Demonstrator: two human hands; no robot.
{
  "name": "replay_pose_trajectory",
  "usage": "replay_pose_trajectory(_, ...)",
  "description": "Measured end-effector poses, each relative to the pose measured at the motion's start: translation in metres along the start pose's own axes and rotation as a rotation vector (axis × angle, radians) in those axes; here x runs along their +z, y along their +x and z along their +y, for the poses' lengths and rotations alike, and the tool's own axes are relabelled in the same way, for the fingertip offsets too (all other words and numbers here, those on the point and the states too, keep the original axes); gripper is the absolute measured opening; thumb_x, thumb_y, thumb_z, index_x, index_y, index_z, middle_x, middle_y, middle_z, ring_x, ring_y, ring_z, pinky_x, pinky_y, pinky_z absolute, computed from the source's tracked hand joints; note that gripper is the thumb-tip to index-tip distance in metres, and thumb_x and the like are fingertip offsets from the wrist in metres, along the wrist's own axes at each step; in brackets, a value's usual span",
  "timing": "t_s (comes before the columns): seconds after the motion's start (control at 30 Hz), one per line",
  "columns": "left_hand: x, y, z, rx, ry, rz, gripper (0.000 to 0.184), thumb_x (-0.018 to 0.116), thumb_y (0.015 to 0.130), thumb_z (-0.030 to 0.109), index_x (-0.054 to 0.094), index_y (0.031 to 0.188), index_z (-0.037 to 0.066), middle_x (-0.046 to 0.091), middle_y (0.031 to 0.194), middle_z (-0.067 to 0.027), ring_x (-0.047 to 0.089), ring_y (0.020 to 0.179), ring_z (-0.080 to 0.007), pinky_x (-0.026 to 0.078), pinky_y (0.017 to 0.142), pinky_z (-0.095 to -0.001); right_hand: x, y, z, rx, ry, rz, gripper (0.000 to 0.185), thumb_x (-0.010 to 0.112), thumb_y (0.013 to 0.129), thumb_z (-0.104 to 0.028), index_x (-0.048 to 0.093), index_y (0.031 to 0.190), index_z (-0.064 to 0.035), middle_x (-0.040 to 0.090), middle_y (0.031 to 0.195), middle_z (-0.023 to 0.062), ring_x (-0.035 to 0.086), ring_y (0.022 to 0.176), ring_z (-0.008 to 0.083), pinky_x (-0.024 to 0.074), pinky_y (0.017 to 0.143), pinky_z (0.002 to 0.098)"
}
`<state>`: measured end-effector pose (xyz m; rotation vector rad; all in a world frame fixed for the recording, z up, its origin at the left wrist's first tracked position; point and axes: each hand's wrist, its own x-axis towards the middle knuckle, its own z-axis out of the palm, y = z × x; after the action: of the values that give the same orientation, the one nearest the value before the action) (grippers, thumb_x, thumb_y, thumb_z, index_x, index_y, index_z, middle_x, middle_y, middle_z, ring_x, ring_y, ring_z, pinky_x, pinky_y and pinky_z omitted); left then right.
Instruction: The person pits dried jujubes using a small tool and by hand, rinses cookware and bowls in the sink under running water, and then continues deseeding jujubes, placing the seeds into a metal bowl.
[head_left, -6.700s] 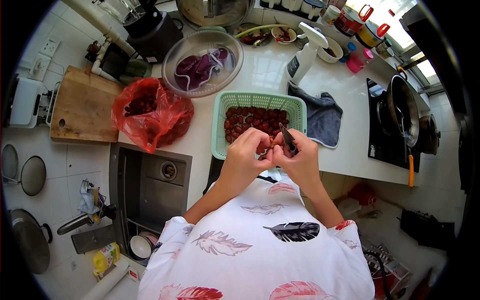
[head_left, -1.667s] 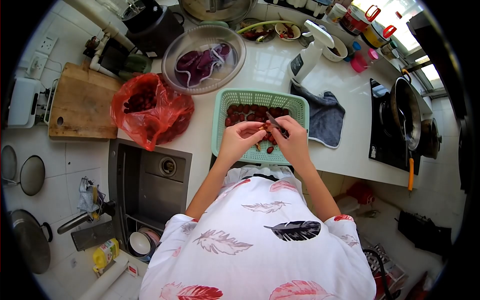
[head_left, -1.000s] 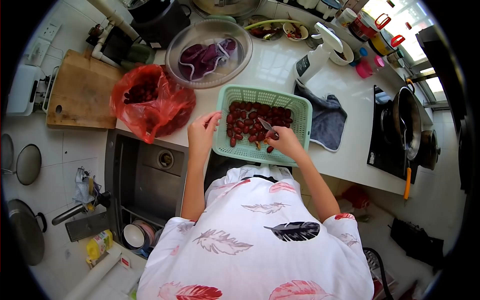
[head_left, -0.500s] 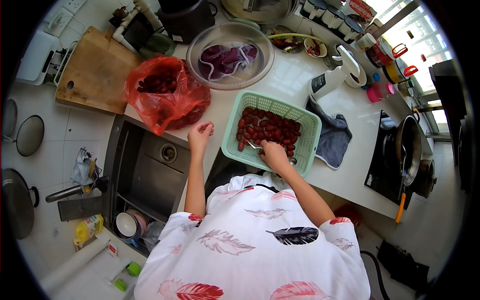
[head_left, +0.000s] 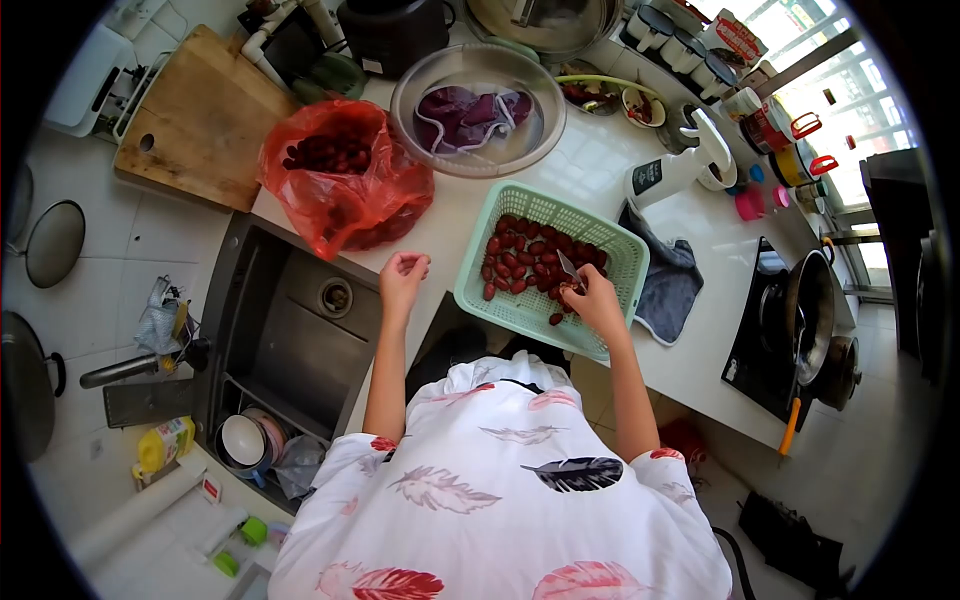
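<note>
In my right hand [head_left: 598, 303] is a small shiny metal tool that looks like a pair of scissors [head_left: 569, 267], its blade pointing up and away. That hand is over the right part of a pale green plastic basket [head_left: 480, 240], which holds many red dates [head_left: 519, 260]. My left hand [head_left: 402, 275] hovers left of the basket, near the sink's edge, its fingers curled together. Whether anything is between them is hidden. Beyond it a red plastic bag [head_left: 395, 190] stands open with more dark red dates [head_left: 330, 153] inside.
A clear basin [head_left: 405, 125] with purple cloth in water stands behind the basket. To the right are a spray bottle [head_left: 665, 175], a grey cloth [head_left: 668, 285] and a stove [head_left: 760, 330] with a wok [head_left: 815, 300]. The sink [head_left: 300, 320] and a cutting board [head_left: 200, 115] lie left.
My right hand has moved right in the basket, and the metal tool now points upward instead of left. My left hand stays beside the basket, fingers curled more. The view has shifted slightly.
</note>
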<state>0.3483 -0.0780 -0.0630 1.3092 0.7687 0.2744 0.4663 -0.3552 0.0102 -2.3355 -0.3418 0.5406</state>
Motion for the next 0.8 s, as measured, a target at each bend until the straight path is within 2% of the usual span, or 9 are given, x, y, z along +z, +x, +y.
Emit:
replay_pose_trajectory(0.1,-0.002,-0.002,0.001,0.062,0.015,0.011,0.011,0.054,0.083,0.006,0.058,0.092,0.0,0.06,0.085,-0.0059,0.056,0.071,-0.0096,0.047,0.066,-0.0217,0.0,0.002,-0.001,0.069,0.12,0.059,0.026,0.062,0.07,-0.015,0.051,0.087,0.0009,0.061,0.076,0.0154,0.06,0.068,0.025,0.0452,0.062,0.0322)
replay_pose_trajectory(0.17,-0.006,-0.002,0.002,-0.052,0.099,-0.067,0.016,0.046,0.085,0.008,0.056,0.096,0.001,0.058,0.083,-0.0042,0.054,0.071,-0.0089,0.046,0.066,-0.0212,0.007,0.004,-0.001,0.051,0.091,0.072,0.026,0.062,0.071,-0.015,0.049,0.089,-0.0003,0.061,0.076,0.0143,0.059,0.067,0.0229,0.0448,0.062,0.0314)
replay_pose_trajectory(0.2,-0.007,-0.001,0.002,-0.051,0.097,-0.072,0.016,0.046,0.085,0.008,0.056,0.096,0.001,0.058,0.083,-0.0042,0.054,0.071,-0.0089,0.046,0.066,-0.0212,0.014,0.006,-0.001,-0.057,0.174,0.09,0.027,0.061,0.071,-0.014,0.048,0.09,-0.0006,0.06,0.076,0.0142,0.059,0.067,0.0232,0.0448,0.061,0.0318)
replay_pose_trajectory(0.23,-0.009,0.0,0.001,-0.095,0.02,-0.126,0.019,0.043,0.086,0.01,0.055,0.098,0.001,0.057,0.084,-0.0039,0.053,0.071,-0.0094,0.046,0.067,-0.0215,0.02,0.007,-0.001,-0.166,0.256,0.105,0.028,0.061,0.071,-0.014,0.047,0.091,-0.001,0.06,0.076,0.0141,0.059,0.066,0.0234,0.0447,0.061,0.0323)
replay_pose_trajectory(0.3,-0.008,-0.001,0.003,-0.141,-0.061,-0.181,0.022,0.041,0.086,0.011,0.054,0.101,0.001,0.056,0.084,-0.0035,0.053,0.072,-0.0099,0.046,0.067,-0.0217,0.024,0.007,-0.002,-0.025,0.097,-0.009,0.027,0.059,0.073,-0.011,0.044,0.093,-0.0017,0.06,0.077,0.0155,0.058,0.067,0.0242,0.0449,0.063,0.0325)
replay_pose_trajectory(0.37,-0.007,-0.004,0.011,-0.269,-0.406,-0.199,0.023,0.038,0.087,0.013,0.053,0.1,0.001,0.055,0.088,-0.0042,0.052,0.074,-0.0112,0.045,0.067,-0.0229,0.027,0.008,-0.005,0.074,0.116,-0.021,0.027,0.062,0.073,-0.012,0.047,0.091,0.0003,0.059,0.075,0.0135,0.057,0.065,0.0206,0.0449,0.064,0.0325)
replay_pose_trajectory(0.47,-0.005,-0.013,0.029,-0.332,-0.632,-0.237,0.019,0.041,0.086,0.013,0.053,0.095,0.001,0.055,0.09,-0.0059,0.052,0.074,-0.0122,0.045,0.067,-0.024,0.034,0.009,0.012,-0.041,0.32,0.005,0.023,0.064,0.074,-0.014,0.053,0.088,0.0007,0.06,0.074,0.0082,0.055,0.063,0.0145,0.0458,0.056,0.0299)
replay_pose_trajectory(0.57,0.01,-0.027,0.05,-0.263,-0.59,-0.319,0.014,0.045,0.085,0.011,0.052,0.091,0.001,0.055,0.09,-0.0067,0.053,0.075,-0.0124,0.044,0.066,-0.0225,0.005,-0.01,-0.036,0.189,0.503,-0.075,0.018,0.065,0.075,-0.014,0.057,0.085,-0.0013,0.06,0.076,0.0033,0.055,0.065,0.0097,0.0451,0.048,0.0249)
replay_pose_trajectory(0.8,0.097,-0.071,0.083,-0.19,-0.112,-0.759,0.035,0.054,0.085,0.013,0.048,0.116,-0.001,0.058,0.104,-0.01,0.058,0.084,-0.0144,0.046,0.074,-0.0247,-0.012,-0.027,-0.054,0.023,0.665,0.02,0.021,0.067,0.075,-0.012,0.054,0.088,-0.0015,0.06,0.078,0.0037,0.057,0.061,0.0096,0.0429,0.039,0.0219)
